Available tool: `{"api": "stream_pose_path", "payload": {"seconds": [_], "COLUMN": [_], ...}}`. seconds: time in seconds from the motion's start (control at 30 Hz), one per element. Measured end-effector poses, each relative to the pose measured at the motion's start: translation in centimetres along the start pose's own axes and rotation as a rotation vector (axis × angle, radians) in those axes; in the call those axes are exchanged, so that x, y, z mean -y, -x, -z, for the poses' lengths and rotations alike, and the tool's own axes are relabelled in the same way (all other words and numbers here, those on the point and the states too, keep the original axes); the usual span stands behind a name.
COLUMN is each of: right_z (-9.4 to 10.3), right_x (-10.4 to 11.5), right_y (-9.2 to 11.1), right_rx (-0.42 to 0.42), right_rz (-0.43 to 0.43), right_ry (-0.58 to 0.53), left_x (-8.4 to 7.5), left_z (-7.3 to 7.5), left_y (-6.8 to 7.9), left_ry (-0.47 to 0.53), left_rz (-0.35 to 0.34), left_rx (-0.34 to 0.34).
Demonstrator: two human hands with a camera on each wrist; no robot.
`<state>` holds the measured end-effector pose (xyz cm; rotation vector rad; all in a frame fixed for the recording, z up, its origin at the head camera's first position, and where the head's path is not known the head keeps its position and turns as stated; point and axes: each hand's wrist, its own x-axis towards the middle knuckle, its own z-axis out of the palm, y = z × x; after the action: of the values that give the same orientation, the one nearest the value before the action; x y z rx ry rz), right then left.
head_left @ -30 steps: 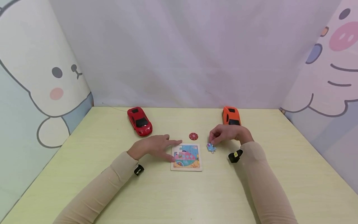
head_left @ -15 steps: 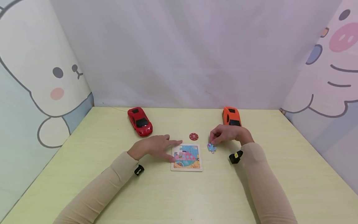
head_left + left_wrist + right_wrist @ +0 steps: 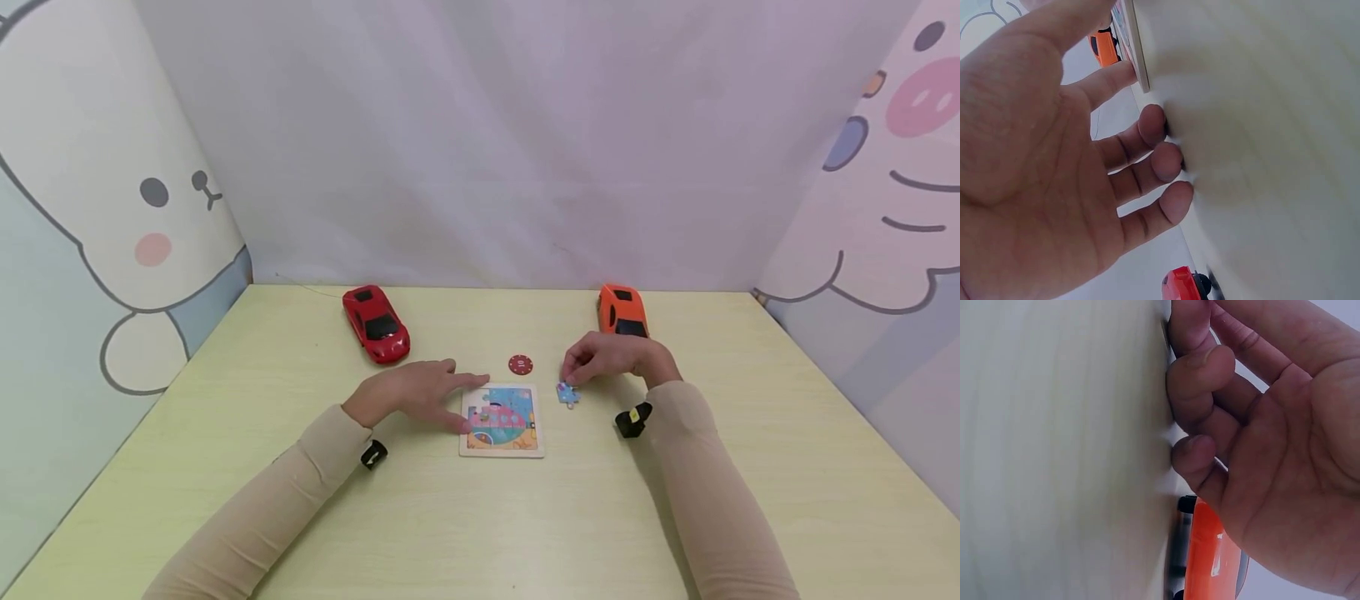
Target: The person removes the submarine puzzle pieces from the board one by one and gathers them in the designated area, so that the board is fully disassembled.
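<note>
A square jigsaw puzzle in a pale wooden frame point(image 3: 501, 453) lies on the table, with a pale gap at its upper left. My left hand point(image 3: 416, 393) rests at its left side, thumb and index finger spread against the edge. In the left wrist view, the other fingers of the left hand point(image 3: 1041, 156) are loosely bent, their tips at the table. To the right of the frame, my right hand point(image 3: 611, 356) pinches a light blue puzzle piece point(image 3: 568, 395) at the tabletop. Curled fingers of the right hand point(image 3: 1279, 437) show in the right wrist view; the piece is out of sight there.
A red round chip point(image 3: 521, 365) marked 10 lies just behind the puzzle. At the back left stands a red toy car point(image 3: 377, 325). An orange toy car point(image 3: 621, 310) is behind the right hand, partly covered by it. Patterned cloth walls surround the table point(image 3: 465, 533).
</note>
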<state>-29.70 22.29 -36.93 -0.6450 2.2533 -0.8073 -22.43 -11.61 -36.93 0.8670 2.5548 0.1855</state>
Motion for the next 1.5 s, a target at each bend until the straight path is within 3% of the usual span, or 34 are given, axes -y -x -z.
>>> {"api": "stream_pose_path", "payload": {"seconds": [0.63, 1.5], "right_z": [-0.1, -0.4], "right_x": [0.6, 1.0], "right_y": [0.1, 0.1], "right_rx": [0.029, -0.036], "right_rz": [0.009, -0.04], "right_ry": [-0.047, 0.028], "left_x": [-0.2, -0.1], "left_z": [0.2, 0.0], "left_y": [0.1, 0.0], "left_ry": [-0.009, -0.002], "left_rz": [0.008, 0.004], "left_rx": [0.004, -0.002]}}
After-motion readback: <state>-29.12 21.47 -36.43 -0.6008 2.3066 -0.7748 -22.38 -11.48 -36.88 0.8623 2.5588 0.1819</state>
